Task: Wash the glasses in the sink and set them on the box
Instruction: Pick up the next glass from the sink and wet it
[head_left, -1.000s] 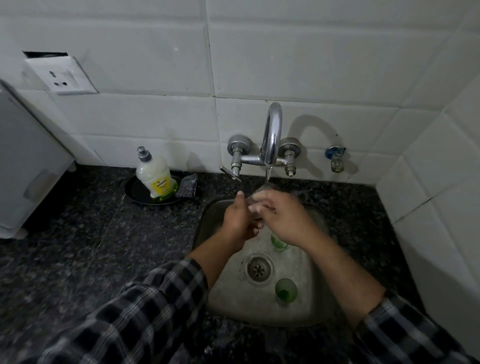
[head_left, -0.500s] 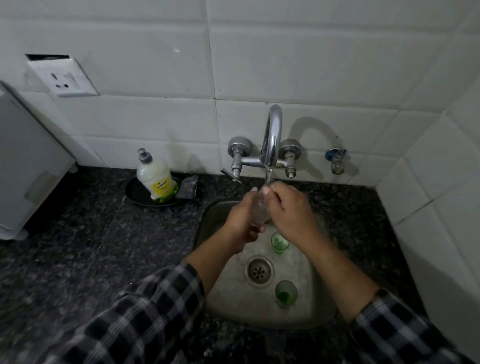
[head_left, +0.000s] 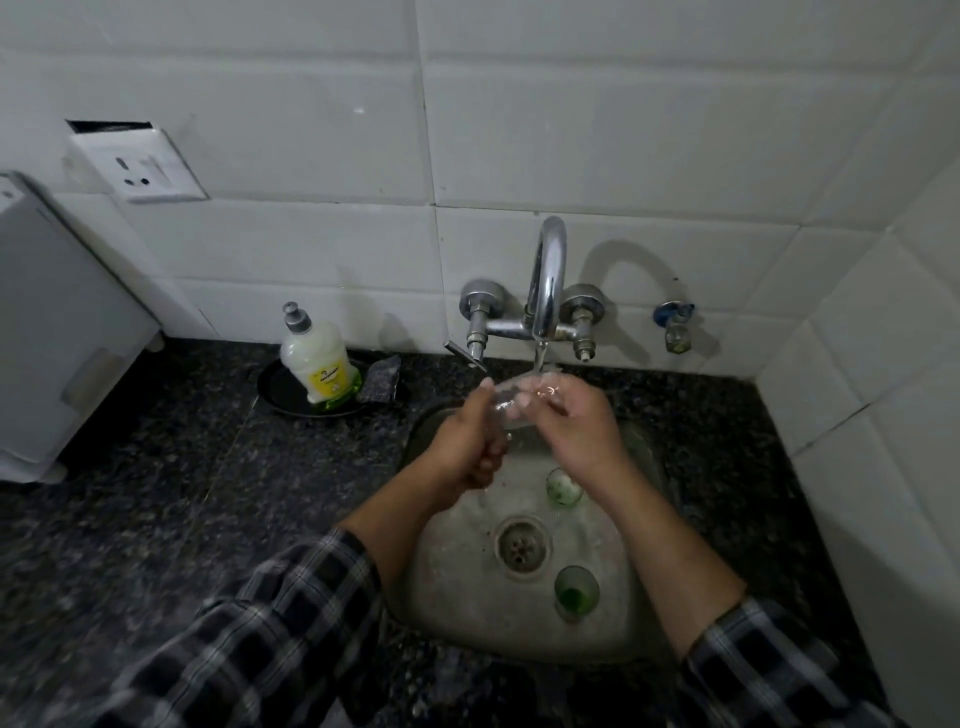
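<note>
1. The left hand (head_left: 467, 441) is curled round the lower part of a clear glass (head_left: 506, 410). Its thumb is raised along the glass's side and its fingers are folded underneath.
2. The right hand (head_left: 576, 421) meets it from the other side. Its fingers are bent over the upper end of the same glass and grip it, though blur hides where each fingertip sits.
3. Both hands are held above the back part of the sink (head_left: 457, 587), with their backs towards the camera. The forearms rise from the two lower corners and converge, and the checked sleeves (head_left: 270, 623) end short of the wrists.
4. Directly above the hands, the tap (head_left: 548, 270) drops a thin stream of water (head_left: 540, 356) onto the glass.
5. Just below the right wrist, a small green glass (head_left: 562, 486) stands in the basin.
6. Nearer the person than the hands, past the drain (head_left: 522, 543), a second green glass (head_left: 575, 592) stands upright with green at its bottom.
7. To the left of the left hand, on the dark speckled desk (head_left: 156, 493), a soap bottle (head_left: 317, 364) stands in a black dish (head_left: 283, 387). A grey scrub pad (head_left: 382, 382) lies beside it.
8. Well to the left of that, a white box (head_left: 57, 332) sits on the desk against the tiled wall.
9. On the wall to the right of the hands is a small valve (head_left: 675, 327) with a blue handle. Up and to the left of the hands is a wall socket (head_left: 140, 166).
</note>
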